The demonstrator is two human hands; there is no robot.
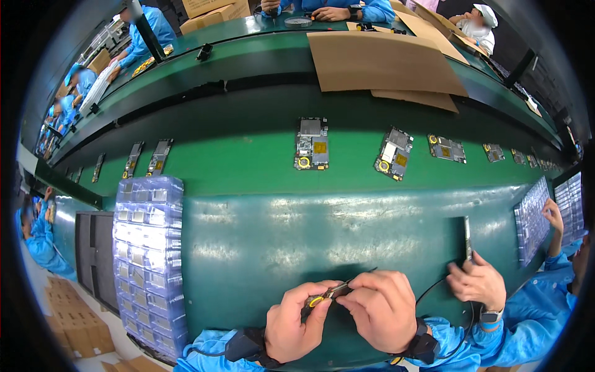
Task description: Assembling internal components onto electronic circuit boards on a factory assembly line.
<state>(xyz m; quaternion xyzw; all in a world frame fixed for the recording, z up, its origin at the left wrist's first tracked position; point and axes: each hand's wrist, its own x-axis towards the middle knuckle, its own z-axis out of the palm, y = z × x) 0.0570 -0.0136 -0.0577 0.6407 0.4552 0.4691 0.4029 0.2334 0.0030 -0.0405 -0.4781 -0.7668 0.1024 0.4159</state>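
My left hand (294, 322) is closed on a small circuit board (318, 302), gripping it by one end, where a yellow ring shows. My right hand (384, 310) pinches the board's other end with thumb and fingertips. The board is tilted, held just above the green tabletop close to me. A thin dark tip sticks out beyond my right fingers; I cannot tell what it belongs to. Both wrists wear black bands with boxy dark units. To my left lies a clear plastic tray (149, 248) with silver, flat rectangular pieces in its pockets.
Several circuit boards (312, 144) lie along the bright green strip (242, 155) ahead. At right, a co-worker's hand (477, 285) is by an upright board (468, 239); another clear tray (532, 223) lies beyond. Brown cardboard (384, 62) rests on the far ledge. A cable runs beside my right wrist.
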